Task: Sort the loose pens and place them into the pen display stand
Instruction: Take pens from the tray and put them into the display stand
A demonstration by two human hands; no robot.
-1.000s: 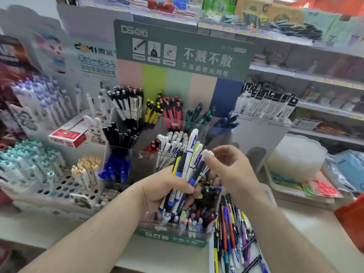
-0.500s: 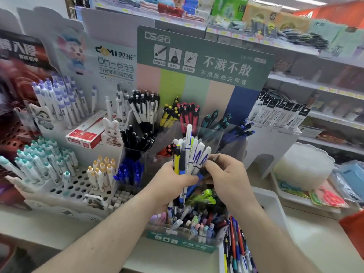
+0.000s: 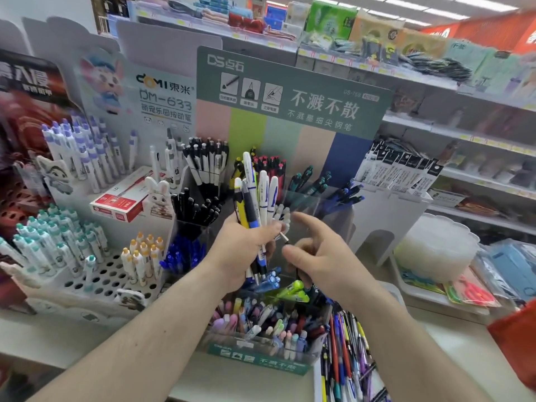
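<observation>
My left hand (image 3: 240, 250) grips an upright bundle of pens (image 3: 258, 195), white, blue, yellow and black, in front of the pen display stand (image 3: 261, 359). The stand has a green sign and clear compartments holding black, red, teal and blue pens. My right hand (image 3: 319, 259) is just right of the bundle, with the index finger stretched out and the other fingers curled. They seem to pinch a single dark pen (image 3: 285, 238), whose tip pokes out toward the left hand. Loose pens (image 3: 345, 361) lie in a white tray at the bottom right.
A white perforated stand (image 3: 101, 282) with white pens stands to the left, a red box (image 3: 121, 203) behind it. A stack of white plastic containers (image 3: 435, 250) and flat packets lie on the right. Store shelves run behind, and the counter edge is close in front.
My right hand has come off the bundle and moved a little right, apparently with one pen. The left hand has lifted the bundle slightly and holds it more upright.
</observation>
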